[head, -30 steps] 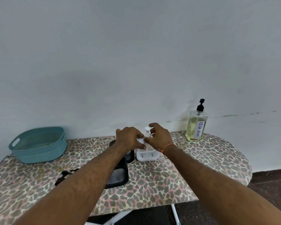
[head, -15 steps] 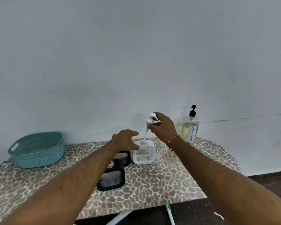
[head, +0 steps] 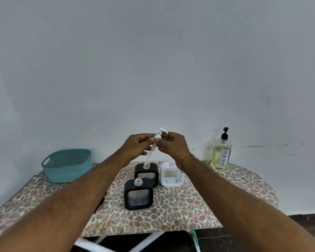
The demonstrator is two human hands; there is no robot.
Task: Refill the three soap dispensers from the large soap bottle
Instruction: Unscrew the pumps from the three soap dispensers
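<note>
Left hand (head: 137,146) and right hand (head: 172,144) both pinch the white pump (head: 157,138) raised above the surface (head: 189,206), nozzle up, tube slanting down-left toward the open black dispensers (head: 146,172), white dispenser (head: 172,176) beside them, soap bottle (head: 221,153) upright far right.

Three dispensers (head: 138,194) (head: 147,174) (head: 172,176), one pump (head: 155,143), one large bottle (head: 221,153), one basket (head: 66,165).

Three dispensers uncapped, soap bottle upright at 2 o'clock

White pump (head: 157,140) held aloft, tube slanting down; two black-framed dispensers (head: 138,194) (head: 146,172) and white dispenser (head: 172,176) stand open mid-board; large soap bottle (head: 221,155), yellow liquid, black pump on.
</note>
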